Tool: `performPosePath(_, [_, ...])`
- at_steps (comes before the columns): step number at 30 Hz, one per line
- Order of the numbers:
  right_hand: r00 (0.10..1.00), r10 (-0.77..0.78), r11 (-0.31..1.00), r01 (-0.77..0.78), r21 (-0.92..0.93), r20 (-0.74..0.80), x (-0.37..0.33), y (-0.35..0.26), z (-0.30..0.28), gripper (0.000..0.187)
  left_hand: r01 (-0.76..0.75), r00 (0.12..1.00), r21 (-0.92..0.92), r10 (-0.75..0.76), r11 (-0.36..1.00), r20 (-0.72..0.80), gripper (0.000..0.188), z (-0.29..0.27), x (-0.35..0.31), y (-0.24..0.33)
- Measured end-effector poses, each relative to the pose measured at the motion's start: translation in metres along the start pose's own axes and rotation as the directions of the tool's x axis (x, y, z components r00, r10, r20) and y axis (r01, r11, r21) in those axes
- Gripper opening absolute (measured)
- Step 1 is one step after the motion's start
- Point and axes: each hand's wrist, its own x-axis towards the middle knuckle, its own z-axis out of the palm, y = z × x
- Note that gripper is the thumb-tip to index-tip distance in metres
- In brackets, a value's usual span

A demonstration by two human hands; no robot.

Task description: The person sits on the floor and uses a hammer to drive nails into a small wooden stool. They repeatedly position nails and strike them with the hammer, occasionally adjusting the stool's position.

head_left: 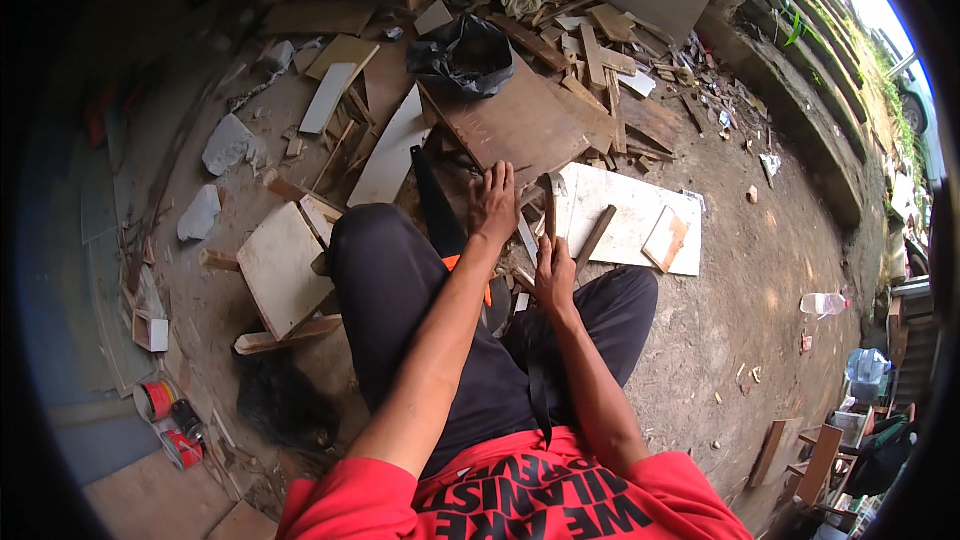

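My right hand (555, 275) is wrapped round the wooden handle of a hammer (550, 217). The hammer stands upright, its metal head beside the near edge of a brown board (520, 130). At that same edge, my left hand (493, 205) lies over the board with its fingers closed on it; what is beneath the fingers is hidden. A handsaw (432, 198) with a dark blade and orange handle lies by my left knee, partly under my left forearm. To the right of the hammer, a white panel (620, 210) carries a wood strip (597, 237) and a small piece of board (666, 239).
A black plastic bag (462, 57) sits on the brown board's far part. Scrap wood (600, 65) is heaped beyond. A wooden stool-like piece (285, 270) lies left of my knee, near red cans (182, 448). A clear bottle (824, 304) lies at right, before a low concrete ledge (800, 130).
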Motion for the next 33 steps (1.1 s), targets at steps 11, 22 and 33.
performPosePath(11, [0.992, -0.036, 0.985, 0.057, -0.166, 0.125, 0.044, -0.023, 0.001, 0.034, 0.046, 0.988, 0.101, -0.06, 0.994, 0.141, 0.058, 0.003, 0.001, 0.007])
performPosePath(22, [0.981, -0.125, 0.977, 0.148, -0.155, 0.148, 0.05, -0.044, -0.007, 0.027, 0.037, 0.988, 0.111, -0.053, 0.993, 0.147, 0.061, 0.006, 0.004, 0.004])
performPosePath(33, [0.967, -0.171, 0.943, 0.216, -0.253, 0.188, 0.051, -0.018, -0.009, 0.027, 0.034, 0.992, 0.089, -0.044, 0.995, 0.116, 0.057, -0.001, 0.006, 0.012])
